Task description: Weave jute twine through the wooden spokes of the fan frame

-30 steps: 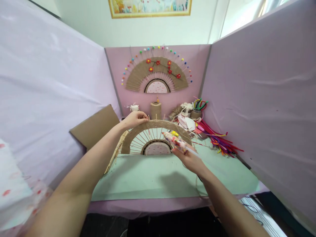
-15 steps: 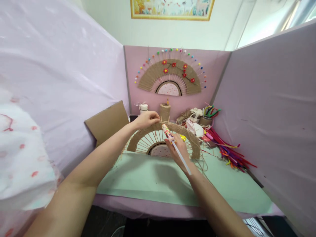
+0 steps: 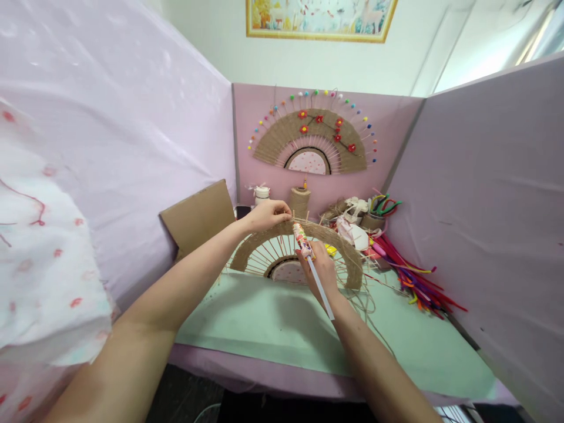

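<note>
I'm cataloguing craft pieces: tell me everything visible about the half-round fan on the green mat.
The fan is a half-round arch: a brown band of twine over thin wooden spokes that radiate from a pink dotted half-disc at its base. Loose twine trails from its right end. It sits on the green mat. The left hand pinches its top edge; the right hand, holding a patterned tool, is in front of it.

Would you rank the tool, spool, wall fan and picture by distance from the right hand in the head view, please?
1. tool, held in the right hand.
2. spool, just behind.
3. wall fan, higher at the back.
4. picture, topmost and beyond.
</note>
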### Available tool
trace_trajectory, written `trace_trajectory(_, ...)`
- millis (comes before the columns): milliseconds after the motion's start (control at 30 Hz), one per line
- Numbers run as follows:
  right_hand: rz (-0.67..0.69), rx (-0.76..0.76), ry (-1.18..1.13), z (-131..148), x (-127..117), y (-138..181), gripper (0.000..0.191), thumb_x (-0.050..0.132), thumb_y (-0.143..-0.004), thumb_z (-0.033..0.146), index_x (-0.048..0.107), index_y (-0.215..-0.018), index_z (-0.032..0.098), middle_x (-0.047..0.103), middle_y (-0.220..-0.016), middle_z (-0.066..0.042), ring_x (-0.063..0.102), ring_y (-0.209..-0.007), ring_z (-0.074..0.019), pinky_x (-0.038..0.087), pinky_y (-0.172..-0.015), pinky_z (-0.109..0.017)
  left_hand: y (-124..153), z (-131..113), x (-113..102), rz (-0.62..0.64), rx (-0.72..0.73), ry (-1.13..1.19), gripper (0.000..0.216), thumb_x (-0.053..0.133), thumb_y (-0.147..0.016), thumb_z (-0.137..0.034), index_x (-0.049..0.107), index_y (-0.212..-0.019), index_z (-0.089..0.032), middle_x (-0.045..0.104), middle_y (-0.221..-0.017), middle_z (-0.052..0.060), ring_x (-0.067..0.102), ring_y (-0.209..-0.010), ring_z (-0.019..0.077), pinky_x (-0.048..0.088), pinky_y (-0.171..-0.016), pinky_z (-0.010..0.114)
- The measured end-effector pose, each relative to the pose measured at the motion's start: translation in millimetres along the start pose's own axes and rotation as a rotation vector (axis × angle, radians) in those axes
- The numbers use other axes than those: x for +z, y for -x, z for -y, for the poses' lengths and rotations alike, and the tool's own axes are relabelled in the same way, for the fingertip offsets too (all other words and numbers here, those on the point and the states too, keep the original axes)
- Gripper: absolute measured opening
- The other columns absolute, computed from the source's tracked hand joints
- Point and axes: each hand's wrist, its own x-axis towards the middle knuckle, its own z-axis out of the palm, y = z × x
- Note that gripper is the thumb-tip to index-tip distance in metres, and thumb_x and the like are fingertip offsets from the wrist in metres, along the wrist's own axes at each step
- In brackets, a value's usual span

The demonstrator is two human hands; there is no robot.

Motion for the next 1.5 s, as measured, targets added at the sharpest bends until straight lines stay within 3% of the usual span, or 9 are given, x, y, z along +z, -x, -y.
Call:
trace_trajectory(567, -0.014, 0.011, 0.048, -0.9, 3.6, -1.1, 0.035, 0.032, -0.097, 0.047, 0.054, -0.093, 0.021, 0.055, -0.087, -0.007, 0.052, -0.079, -0.0224, 0.042, -0.066, -0.031, 1.4, 0.6, -0.5, 0.002, -0.004, 0.022, 0.021, 0.061, -0.079, -0.034, 0.068, -0.08, -0.015, 0.07, -0.079, 0.003, 0.059, -0.074, 0.0151, 0.044, -0.069, 0.027)
trace_trajectory(1500, -0.028, 0.018, 0.077, -0.8, 5.7, -1.4, 0.043, 0.03, -0.097, 0.052, 0.056, -0.093, 0.017, 0.056, -0.086, -0.007, 0.053, -0.078, -0.0215, 0.041, -0.066, -0.03, 2.5, 1.0, -0.6, -0.013, 0.003, 0.011, 0.02, 0.061, -0.079, -0.033, 0.068, -0.08, -0.014, 0.07, -0.078, 0.002, 0.059, -0.072, 0.0139, 0.043, -0.066, 0.025)
